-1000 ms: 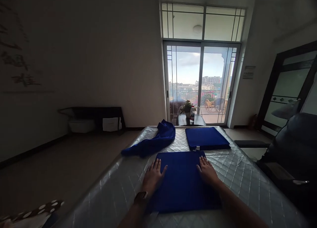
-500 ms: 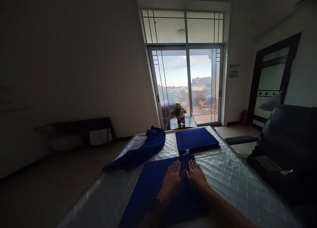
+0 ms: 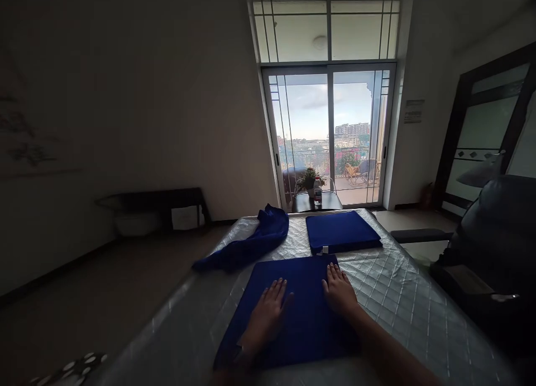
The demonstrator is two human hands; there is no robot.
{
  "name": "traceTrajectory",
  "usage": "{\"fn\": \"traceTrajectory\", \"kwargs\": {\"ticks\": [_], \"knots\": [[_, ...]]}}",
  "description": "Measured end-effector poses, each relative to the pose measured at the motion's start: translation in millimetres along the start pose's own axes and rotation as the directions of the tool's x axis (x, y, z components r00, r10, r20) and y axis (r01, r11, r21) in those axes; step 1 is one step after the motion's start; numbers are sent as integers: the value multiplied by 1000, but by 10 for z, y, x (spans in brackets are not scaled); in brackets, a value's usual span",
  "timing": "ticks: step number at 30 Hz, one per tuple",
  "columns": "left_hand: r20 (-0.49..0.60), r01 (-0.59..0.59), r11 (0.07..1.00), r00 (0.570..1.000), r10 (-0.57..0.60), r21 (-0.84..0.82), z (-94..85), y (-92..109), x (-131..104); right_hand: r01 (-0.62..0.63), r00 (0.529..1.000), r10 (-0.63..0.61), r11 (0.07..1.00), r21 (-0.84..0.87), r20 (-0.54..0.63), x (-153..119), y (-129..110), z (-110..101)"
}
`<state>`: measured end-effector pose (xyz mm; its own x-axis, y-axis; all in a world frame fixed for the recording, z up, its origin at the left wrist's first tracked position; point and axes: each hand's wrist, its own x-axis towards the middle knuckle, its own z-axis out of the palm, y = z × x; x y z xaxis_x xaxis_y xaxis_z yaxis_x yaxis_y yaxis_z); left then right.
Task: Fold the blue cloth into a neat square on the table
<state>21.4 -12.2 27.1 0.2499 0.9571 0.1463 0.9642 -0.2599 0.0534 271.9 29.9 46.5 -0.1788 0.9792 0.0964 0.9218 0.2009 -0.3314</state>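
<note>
A folded blue cloth (image 3: 305, 313) lies flat on the silvery quilted table cover (image 3: 402, 296) in front of me. Over its left part is my left hand (image 3: 266, 313), fingers stretched and thumb out; whether it touches the fabric I cannot tell. My right hand (image 3: 340, 288) lies flat near the cloth's right edge, fingers extended. Just beyond is a second folded blue cloth (image 3: 343, 230), thicker and neatly squared, with a small white tag (image 3: 325, 249) at its near edge. A crumpled blue cloth (image 3: 251, 243) stretches along the far left side.
Past the far edge, a small dark table (image 3: 299, 203) holds a potted plant (image 3: 309, 180) and a bottle (image 3: 317, 191) before a glass sliding door. A dark chair (image 3: 494, 246) stands at the right. Against the left wall is a low dark bench (image 3: 159, 201).
My hands have moved apart: the left one slid left and nearer to me, the right one toward the cloth's right edge. The view has shifted slightly left.
</note>
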Motion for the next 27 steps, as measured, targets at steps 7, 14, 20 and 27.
{"fn": "traceTrajectory", "kwargs": {"ticks": [7,14,20,27], "knots": [[45,315,935,949,-311,-161,-275,-626,-497,-14,1000,14,998,-65,5,22,0,32],[41,289,936,957,-287,-201,-381,-542,-525,-14,1000,13,993,-114,-13,-21,-54,-10],[65,283,942,959,-275,-180,-432,-537,-544,72,981,-109,972,-222,-160,-158,-210,-166],[-7,251,958,967,-255,-139,-348,-572,-553,94,991,-105,988,-126,-85,-690,-266,-180]]}}
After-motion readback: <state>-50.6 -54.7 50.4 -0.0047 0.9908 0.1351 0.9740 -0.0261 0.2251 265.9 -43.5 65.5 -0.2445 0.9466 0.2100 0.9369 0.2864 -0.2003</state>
